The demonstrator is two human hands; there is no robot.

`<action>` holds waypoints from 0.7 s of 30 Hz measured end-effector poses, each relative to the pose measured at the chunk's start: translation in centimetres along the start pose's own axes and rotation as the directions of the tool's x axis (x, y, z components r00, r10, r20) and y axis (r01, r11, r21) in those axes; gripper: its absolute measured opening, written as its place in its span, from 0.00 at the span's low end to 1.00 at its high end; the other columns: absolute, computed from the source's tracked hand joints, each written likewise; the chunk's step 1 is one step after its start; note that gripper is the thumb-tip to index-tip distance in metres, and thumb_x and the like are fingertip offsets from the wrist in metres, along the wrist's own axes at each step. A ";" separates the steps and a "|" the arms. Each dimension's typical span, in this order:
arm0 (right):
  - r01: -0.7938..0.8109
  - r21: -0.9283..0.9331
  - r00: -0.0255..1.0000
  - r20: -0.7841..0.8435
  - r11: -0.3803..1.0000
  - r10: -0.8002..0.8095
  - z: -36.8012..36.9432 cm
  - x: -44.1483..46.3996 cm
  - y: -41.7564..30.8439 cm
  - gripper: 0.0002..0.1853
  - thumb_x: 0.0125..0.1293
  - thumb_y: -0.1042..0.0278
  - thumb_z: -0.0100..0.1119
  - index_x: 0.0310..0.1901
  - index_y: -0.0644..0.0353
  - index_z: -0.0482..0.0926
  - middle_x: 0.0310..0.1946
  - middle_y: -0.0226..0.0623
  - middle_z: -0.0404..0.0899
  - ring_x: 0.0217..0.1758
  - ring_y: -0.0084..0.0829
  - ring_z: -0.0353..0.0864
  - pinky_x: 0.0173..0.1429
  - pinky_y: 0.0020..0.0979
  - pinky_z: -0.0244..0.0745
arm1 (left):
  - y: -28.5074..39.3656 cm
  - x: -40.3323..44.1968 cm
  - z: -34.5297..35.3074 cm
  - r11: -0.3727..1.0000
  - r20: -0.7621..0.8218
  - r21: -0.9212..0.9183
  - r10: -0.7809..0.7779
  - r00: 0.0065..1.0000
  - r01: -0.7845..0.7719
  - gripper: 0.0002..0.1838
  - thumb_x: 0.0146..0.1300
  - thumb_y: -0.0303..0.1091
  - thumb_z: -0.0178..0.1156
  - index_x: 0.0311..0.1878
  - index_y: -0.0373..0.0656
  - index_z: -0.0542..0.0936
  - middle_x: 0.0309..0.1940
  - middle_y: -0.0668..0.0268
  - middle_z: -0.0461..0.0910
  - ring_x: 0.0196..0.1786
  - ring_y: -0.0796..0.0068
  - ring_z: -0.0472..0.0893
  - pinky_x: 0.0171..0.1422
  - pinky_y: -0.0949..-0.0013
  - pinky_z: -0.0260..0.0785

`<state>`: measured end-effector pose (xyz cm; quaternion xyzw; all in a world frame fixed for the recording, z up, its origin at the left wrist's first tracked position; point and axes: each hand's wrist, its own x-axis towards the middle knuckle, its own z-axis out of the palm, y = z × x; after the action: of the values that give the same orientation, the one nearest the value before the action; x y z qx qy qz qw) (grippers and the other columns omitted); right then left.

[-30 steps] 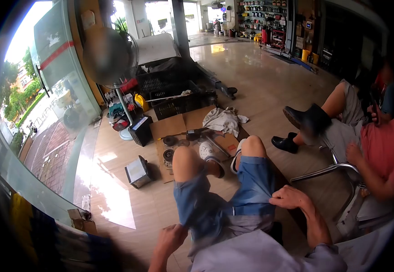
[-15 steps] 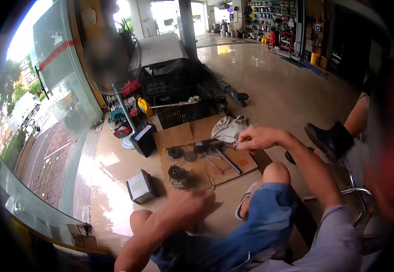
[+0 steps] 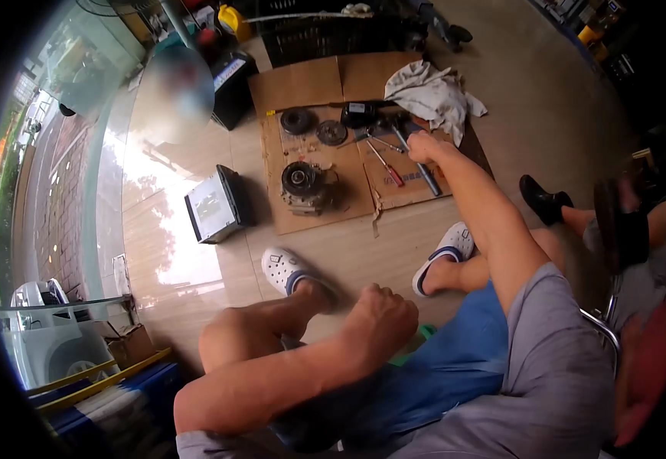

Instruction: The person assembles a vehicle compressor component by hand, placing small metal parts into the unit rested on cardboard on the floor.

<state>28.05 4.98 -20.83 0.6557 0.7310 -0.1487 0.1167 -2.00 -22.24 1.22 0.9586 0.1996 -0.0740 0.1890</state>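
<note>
My left hand (image 3: 383, 325) is closed in a fist above my lap; its finger undersides are hidden. Over the cardboard (image 3: 295, 84), my right hand (image 3: 429, 147) has its fingers curled beside the long handle of a hammer (image 3: 426, 177), partly covering it. Contact is unclear. Left of the hammer lie a red-handled screwdriver (image 3: 390, 172) and a thin metal tool (image 3: 383, 141). A metal compressor-like unit (image 3: 302, 191) stands on the cardboard, round end up. Behind it lie a black pulley-like ring (image 3: 296, 120) and a toothed-looking disc (image 3: 331, 132).
A crumpled whitish cloth (image 3: 429, 96) covers the cardboard's back right corner. Boxy batteries (image 3: 214, 205) stand left, with a black crate (image 3: 310, 34) behind. My clogs (image 3: 281, 269) flank the floor before me. Another person's dark shoe (image 3: 541, 199) is at right.
The view has tilted downward toward the cardboard. My right hand has moved from near the cloth to beside the hammer handle. My left hand stays closed, now nearer my lap.
</note>
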 end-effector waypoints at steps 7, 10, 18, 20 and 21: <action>-0.172 0.297 0.985 0.075 0.939 0.156 7.4 2.5 -3.5 0.12 0.64 0.63 0.51 0.43 0.61 0.78 0.51 0.52 0.78 0.52 0.53 0.79 0.57 0.48 0.74 | -1.7 0.6 -5.7 0.985 -0.110 0.156 0.085 0.990 -0.068 0.11 0.59 0.34 0.55 0.37 0.38 0.80 0.33 0.59 0.80 0.40 0.62 0.80 0.51 0.60 0.69; -0.249 0.255 0.948 -0.134 0.934 0.289 9.9 5.0 -4.0 0.14 0.65 0.64 0.51 0.50 0.59 0.74 0.62 0.48 0.70 0.56 0.54 0.76 0.58 0.49 0.73 | -2.1 1.3 -7.3 0.980 -0.115 0.160 0.140 0.983 -0.121 0.15 0.60 0.36 0.52 0.43 0.34 0.78 0.37 0.54 0.81 0.46 0.57 0.80 0.57 0.55 0.67; -0.317 0.212 0.942 -0.037 0.924 0.332 11.5 9.5 -3.5 0.20 0.66 0.70 0.51 0.60 0.59 0.68 0.61 0.47 0.68 0.64 0.49 0.73 0.63 0.49 0.71 | -2.6 1.5 -8.9 0.972 0.091 0.229 0.030 0.995 -0.050 0.17 0.61 0.37 0.50 0.44 0.33 0.80 0.38 0.54 0.80 0.49 0.52 0.78 0.61 0.51 0.65; -0.322 0.161 0.944 -0.021 0.933 0.329 12.0 9.7 -3.8 0.20 0.66 0.71 0.51 0.60 0.59 0.68 0.62 0.49 0.67 0.64 0.50 0.72 0.63 0.49 0.70 | -3.2 1.8 -8.9 0.950 0.119 0.305 0.028 0.993 -0.063 0.15 0.61 0.36 0.51 0.42 0.35 0.80 0.37 0.55 0.80 0.47 0.52 0.79 0.59 0.52 0.67; -0.324 0.168 0.942 -0.037 0.931 0.335 12.4 9.6 -3.8 0.18 0.64 0.71 0.54 0.56 0.60 0.72 0.59 0.49 0.71 0.61 0.51 0.75 0.62 0.48 0.72 | -3.5 1.8 -8.7 0.942 0.123 0.325 0.044 0.991 -0.082 0.14 0.61 0.34 0.52 0.42 0.36 0.80 0.36 0.54 0.80 0.45 0.52 0.80 0.56 0.53 0.69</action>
<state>22.87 8.90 -35.59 0.7808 0.5997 -0.1635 0.0632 -1.22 -15.21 7.61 0.9768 0.1426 -0.1546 0.0396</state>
